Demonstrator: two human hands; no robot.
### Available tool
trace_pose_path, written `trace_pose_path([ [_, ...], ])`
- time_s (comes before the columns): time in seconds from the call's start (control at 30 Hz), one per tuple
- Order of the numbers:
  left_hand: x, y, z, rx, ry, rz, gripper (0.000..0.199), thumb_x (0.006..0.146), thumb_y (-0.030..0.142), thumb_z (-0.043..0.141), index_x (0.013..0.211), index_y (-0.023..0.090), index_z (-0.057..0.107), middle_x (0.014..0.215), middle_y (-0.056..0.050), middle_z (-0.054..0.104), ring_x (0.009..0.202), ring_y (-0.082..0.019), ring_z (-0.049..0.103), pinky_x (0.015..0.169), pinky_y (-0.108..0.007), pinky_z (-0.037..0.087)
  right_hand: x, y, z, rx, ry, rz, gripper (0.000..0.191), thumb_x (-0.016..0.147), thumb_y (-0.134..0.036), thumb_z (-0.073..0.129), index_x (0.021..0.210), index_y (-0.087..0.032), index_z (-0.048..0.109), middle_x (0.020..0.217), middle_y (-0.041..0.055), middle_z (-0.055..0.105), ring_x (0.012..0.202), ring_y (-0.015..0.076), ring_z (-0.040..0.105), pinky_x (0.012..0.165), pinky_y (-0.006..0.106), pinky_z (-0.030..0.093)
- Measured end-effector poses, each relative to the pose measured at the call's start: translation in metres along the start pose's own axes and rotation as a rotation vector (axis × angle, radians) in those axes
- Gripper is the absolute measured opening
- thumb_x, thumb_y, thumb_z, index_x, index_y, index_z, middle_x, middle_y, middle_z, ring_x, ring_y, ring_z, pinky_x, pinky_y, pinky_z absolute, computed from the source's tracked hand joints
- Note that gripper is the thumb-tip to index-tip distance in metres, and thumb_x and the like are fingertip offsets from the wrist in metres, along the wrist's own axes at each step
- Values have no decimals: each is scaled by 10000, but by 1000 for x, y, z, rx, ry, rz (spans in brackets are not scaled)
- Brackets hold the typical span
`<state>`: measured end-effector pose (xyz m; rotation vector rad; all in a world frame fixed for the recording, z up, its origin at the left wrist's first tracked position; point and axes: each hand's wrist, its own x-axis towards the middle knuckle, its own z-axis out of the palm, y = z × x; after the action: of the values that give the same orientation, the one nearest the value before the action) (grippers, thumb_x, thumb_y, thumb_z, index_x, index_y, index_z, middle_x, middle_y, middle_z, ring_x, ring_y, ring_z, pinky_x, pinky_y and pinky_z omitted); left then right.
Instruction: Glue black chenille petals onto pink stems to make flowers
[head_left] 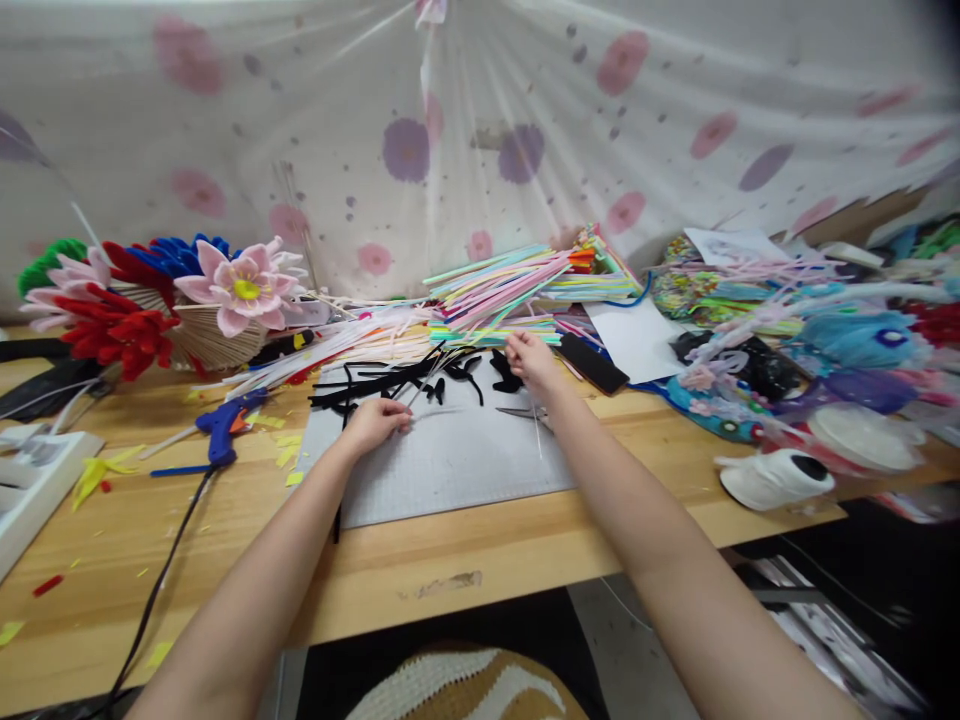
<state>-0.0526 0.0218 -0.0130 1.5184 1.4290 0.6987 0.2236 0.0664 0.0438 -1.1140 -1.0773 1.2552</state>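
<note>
My left hand (380, 422) is closed in a pinch over the grey cutting mat (450, 480), gripping a thin pale wire (426, 382) that slants up and away. Farther right, my right hand (531, 362) is raised above the mat's far side with its fingers pressed together; what they hold is too small to make out. A thin white thread (538, 440) hangs below that wrist. Black pipe cleaners (375, 382) lie between the hands, along with small black fuzzy pieces (436, 390). Scissors (517, 411) rest partly behind my right forearm.
On the left are a blue glue gun (219, 428), a pink fuzzy flower (238, 288) and a white power strip (37, 480). Pastel pipe cleaners (502, 285) are piled at the back. A black flat object (592, 363), a white thread spool (776, 478) and bagged supplies sit right.
</note>
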Motion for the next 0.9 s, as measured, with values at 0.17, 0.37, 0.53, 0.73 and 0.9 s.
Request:
trace_pose_path([
  [0.17,16,8,-25,83,89,-29,183,603,295,665,711,147,673,579,-13,639,423,-79,468,459,-216,366,-8,25,22,-234,-207,184,103,798,-214,472,841,-138,526,491,-85,378,351,22,221,351,151,140],
  [0.37,27,36,-29,-332,0,-153,266,479,254,779,650,114,630,637,-43,634,637,-143,597,554,-236,465,5,32,60,-510,-406,216,227,839,-163,410,1005,-132,562,505,-73,402,342,29,246,350,175,167],
  [0.53,49,55,-29,-461,-56,-209,228,499,151,780,649,99,618,614,-42,609,621,-131,605,537,-208,465,23,38,85,-791,-479,292,202,798,-120,444,942,-120,586,457,-49,432,349,60,322,351,193,234],
  [0.73,53,49,-48,-236,4,-267,257,448,174,797,580,112,585,548,-28,601,551,-137,585,532,-248,479,43,34,99,-833,-548,373,282,722,-56,480,963,-149,593,435,-53,435,342,56,324,351,172,244],
  [0.9,58,24,-71,-4,138,-274,212,487,233,761,593,144,601,566,-22,623,573,-146,590,526,-244,453,56,31,114,-879,-561,359,378,685,-21,474,1020,-151,591,409,-57,430,314,56,305,348,175,234],
])
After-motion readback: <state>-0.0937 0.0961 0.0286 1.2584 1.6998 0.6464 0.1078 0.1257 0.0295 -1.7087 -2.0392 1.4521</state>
